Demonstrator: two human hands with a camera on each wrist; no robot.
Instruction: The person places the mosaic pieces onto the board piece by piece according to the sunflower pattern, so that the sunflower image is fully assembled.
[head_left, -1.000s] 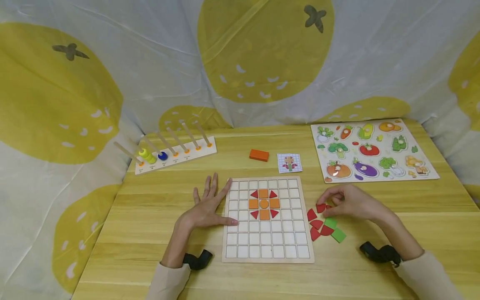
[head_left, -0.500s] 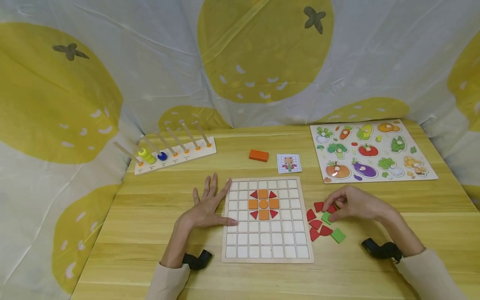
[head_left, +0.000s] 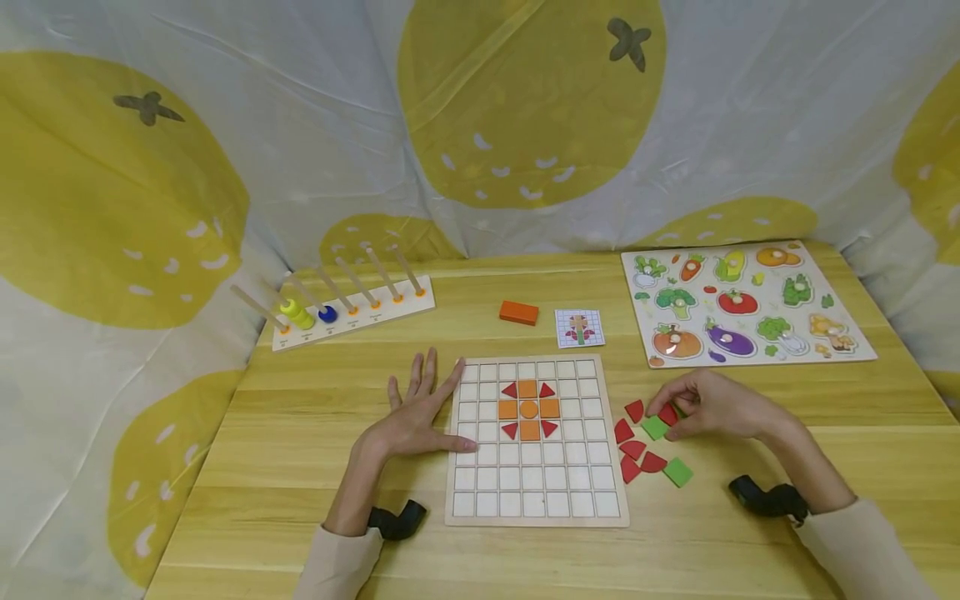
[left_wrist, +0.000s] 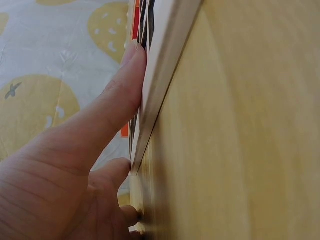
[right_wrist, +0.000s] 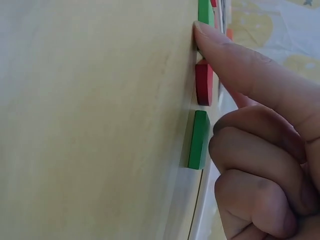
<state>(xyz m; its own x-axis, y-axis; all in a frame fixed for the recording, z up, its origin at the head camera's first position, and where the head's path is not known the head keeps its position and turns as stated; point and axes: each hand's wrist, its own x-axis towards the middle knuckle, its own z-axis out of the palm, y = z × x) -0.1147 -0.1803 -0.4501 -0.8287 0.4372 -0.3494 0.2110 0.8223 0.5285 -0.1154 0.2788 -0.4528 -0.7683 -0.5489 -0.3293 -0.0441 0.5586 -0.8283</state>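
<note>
In the head view, my left hand (head_left: pixel 408 427) lies with spread fingers at the left edge of a wooden grid board (head_left: pixel 532 504). Its thumb (left_wrist: pixel 122 90) presses on the board's rim. Orange squares, an orange circle (head_left: pixel 529 409) and red triangles (head_left: pixel 549 428) form a pattern on the grid. Right of the board, my right hand (head_left: pixel 712 406) pinches a green square tile (head_left: pixel 655 428) between thumb and index finger, low at the table. A red quarter-circle tile (head_left: pixel 667 413) is partly hidden under that hand. Several more red tiles (head_left: pixel 653 462) and another green square (head_left: pixel 678 472) lie close by.
Behind the board are an orange block (head_left: pixel 519 313) and a small pattern card (head_left: pixel 579 328). A vegetable puzzle board (head_left: pixel 750 308) stands back right. At the back left is a peg counting stand (head_left: pixel 352 311) with upright rods. Patterned cloth (head_left: pixel 525 108) hangs behind the table.
My right hand has moved slightly right, away from a red tile, which has turned and lies apart. The near green tile has shifted farther back. My left hand stays put.
</note>
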